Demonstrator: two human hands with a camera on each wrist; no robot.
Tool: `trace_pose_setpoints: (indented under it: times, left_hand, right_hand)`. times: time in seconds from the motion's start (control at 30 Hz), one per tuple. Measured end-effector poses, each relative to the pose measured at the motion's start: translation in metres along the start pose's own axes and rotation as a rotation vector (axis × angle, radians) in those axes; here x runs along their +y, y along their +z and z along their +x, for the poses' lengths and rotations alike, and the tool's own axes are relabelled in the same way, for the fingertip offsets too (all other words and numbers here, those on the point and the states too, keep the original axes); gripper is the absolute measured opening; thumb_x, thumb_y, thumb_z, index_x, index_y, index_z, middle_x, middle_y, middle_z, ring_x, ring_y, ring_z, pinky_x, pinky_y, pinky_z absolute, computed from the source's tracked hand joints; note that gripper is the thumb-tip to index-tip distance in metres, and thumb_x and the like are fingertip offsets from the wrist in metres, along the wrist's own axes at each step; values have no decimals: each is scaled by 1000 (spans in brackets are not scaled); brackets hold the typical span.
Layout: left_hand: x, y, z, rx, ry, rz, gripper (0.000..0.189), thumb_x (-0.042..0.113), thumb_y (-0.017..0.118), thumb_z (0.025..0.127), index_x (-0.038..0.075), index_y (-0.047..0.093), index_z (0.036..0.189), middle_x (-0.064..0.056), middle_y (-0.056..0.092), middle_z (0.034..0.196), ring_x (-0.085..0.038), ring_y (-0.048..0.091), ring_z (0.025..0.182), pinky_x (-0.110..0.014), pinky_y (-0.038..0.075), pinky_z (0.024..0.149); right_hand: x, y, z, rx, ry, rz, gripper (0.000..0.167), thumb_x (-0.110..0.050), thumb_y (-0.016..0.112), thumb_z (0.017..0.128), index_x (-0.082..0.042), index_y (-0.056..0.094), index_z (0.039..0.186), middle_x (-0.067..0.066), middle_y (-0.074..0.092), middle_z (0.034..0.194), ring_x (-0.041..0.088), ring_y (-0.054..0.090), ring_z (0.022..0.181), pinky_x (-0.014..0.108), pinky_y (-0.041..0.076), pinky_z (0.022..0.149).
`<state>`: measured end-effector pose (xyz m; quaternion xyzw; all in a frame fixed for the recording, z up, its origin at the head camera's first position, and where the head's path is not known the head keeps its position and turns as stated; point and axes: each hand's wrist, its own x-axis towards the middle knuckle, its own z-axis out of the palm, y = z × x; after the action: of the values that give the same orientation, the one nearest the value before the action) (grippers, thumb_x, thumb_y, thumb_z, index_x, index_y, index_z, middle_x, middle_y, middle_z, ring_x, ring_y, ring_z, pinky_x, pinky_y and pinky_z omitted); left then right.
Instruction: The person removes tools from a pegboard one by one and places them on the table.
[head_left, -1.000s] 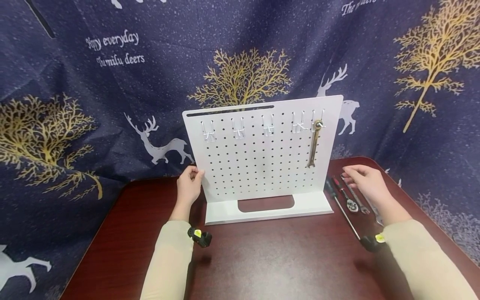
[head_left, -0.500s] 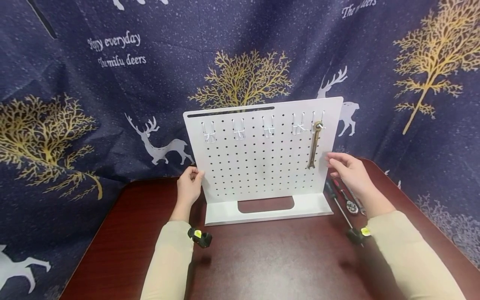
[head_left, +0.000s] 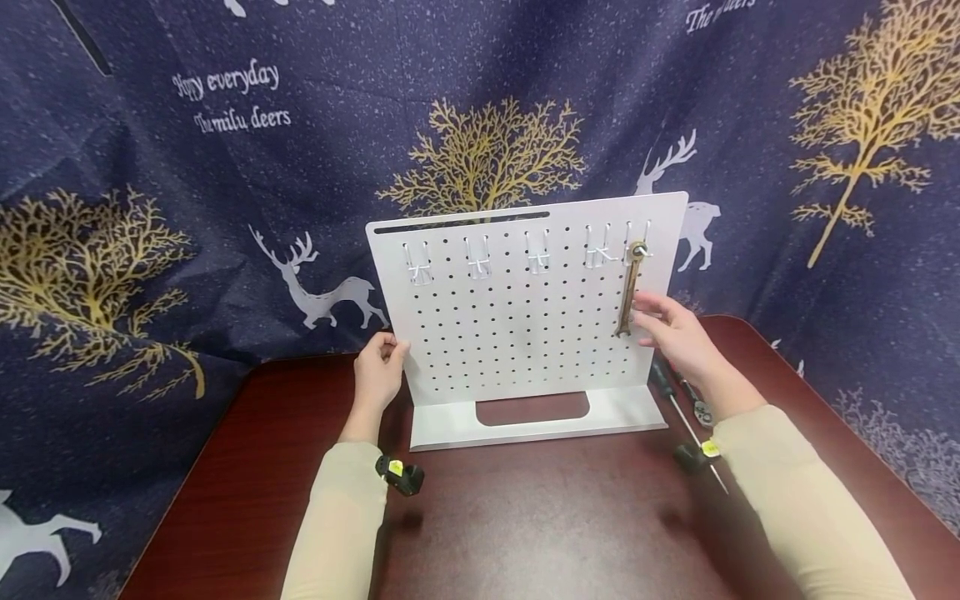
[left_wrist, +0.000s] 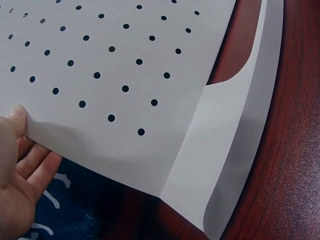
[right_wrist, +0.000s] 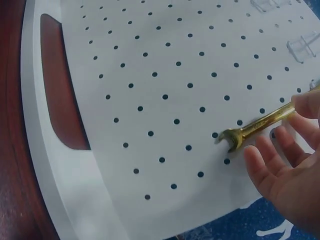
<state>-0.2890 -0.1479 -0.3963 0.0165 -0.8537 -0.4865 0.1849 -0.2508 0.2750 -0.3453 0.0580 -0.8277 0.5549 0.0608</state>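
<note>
The white pegboard (head_left: 517,325) stands on the table, with wire hooks (head_left: 478,265) along its upper part. My left hand (head_left: 377,371) pinches its left edge; in the left wrist view the thumb (left_wrist: 19,114) lies on the front face and the other fingers are behind. A brass-coloured combination wrench (head_left: 628,292) hangs by its ring end from the rightmost hook, open end down. My right hand (head_left: 678,337) is at the wrench's lower shank, fingers bent loosely. In the right wrist view the thumb (right_wrist: 305,105) overlaps the shank, and the fingertips lie just beside it.
On the table right of the board lie a screwdriver (head_left: 682,412) with a dark handle and a ratchet (head_left: 702,412), partly covered by my right arm. The dark red table (head_left: 510,517) reaches back to a blue patterned cloth (head_left: 315,183).
My right hand has moved left from above the tools on the table, past the board's right edge, to the hanging wrench. My left hand has stayed on the board's left edge.
</note>
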Motion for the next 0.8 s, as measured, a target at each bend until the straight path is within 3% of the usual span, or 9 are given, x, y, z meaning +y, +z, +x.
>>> trace_pose_setpoints:
  times: [0.13,0.3,0.4,0.53,0.8]
  left_hand:
    - [0,0,0,8,5,12,18,22,61,93,5,55,95,-13,65,84,-13,54,67,-24,46,65]
    - [0,0,0,11,2,14,18,23,61,93,5,56,95,-14,65,84,-14,54,68,-24,46,65]
    - [0,0,-1,8,-4,14,19,23,60,93,5,56,96,-14,65,85,-16,55,69,-24,46,65]
    - [0,0,-1,8,-5,14,19,23,61,93,5,56,96,-14,65,85,-16,55,69,-24,46,65]
    - [0,0,0,8,-1,9,19,23,60,93,5,56,96,-14,65,84,-14,54,68,-25,46,65]
  right_hand:
    - [-2,6,4,-9,-7,40,49,-21,47,99,5,34,140,19,43,132,-3,51,97,22,53,79]
    - [-7,11,4,-21,-14,120,39,-23,53,97,2,43,125,-8,56,108,-1,57,93,22,53,78]
    - [-7,14,2,-32,-3,136,35,-23,57,95,0,45,120,-16,61,96,0,61,88,22,54,76]
    - [-4,15,-3,-40,18,58,42,-24,60,94,5,49,122,-11,66,95,-2,62,84,22,54,75]
    - [1,19,-20,-23,-18,-74,39,-23,59,94,5,56,121,16,69,107,-3,61,83,23,54,72]
